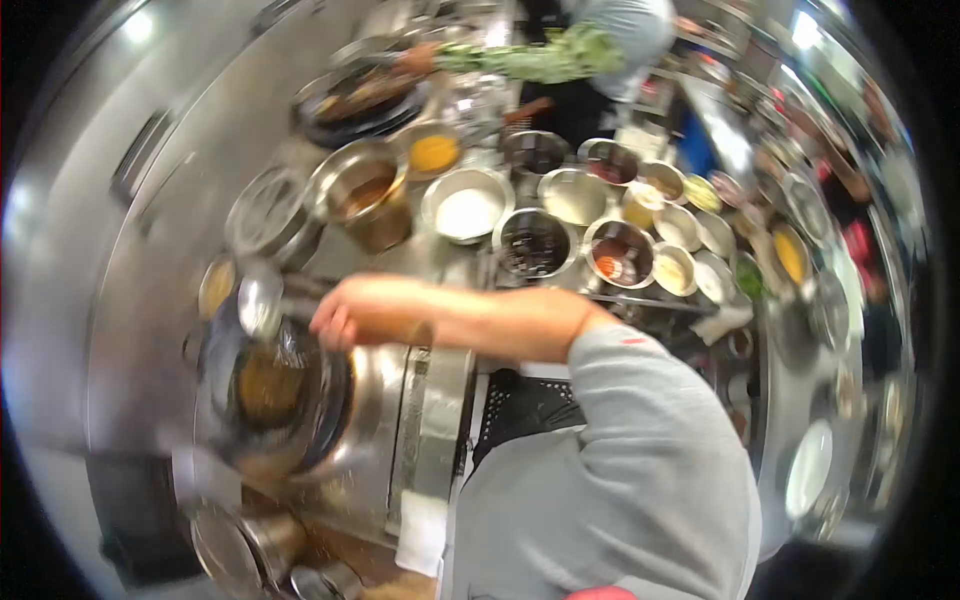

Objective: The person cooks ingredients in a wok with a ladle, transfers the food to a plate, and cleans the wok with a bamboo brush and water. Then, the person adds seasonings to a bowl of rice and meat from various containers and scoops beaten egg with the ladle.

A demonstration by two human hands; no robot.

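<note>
Ladle: this steel ladle (260, 307) is above the wok (312, 420), near its upper rim; its bowl looks shiny and is blurred.
R hand: the R hand (340, 315) has its fingers closed around the ladle handle; the forearm comes out of a grey sleeve (660, 400).
L hand: not clearly seen; state of its fingers I cannot tell.
Wok contents: brown-yellow food (270, 388), wet-looking, at the bottom; the details are blurred.
Tall pot: steel pot (383, 232) w/ brown liquid, on the counter (438, 385) side beyond the wok.
Bowls nearby: one w/ yellow stuff (434, 153), one w/ white stuff (466, 213), one w/ very dark contents (537, 247).
Other bowls: next to these, one w/ orange-red pieces (612, 266), one w/ pale stuff (673, 273); farther, one w/ green bits (748, 277).
Co-worker: another person, in green patterned sleeve (540, 60), has one hand (418, 58) at a dark pan (350, 128).
Cloth: white cloth (422, 530), near lower edge of the view.
</note>
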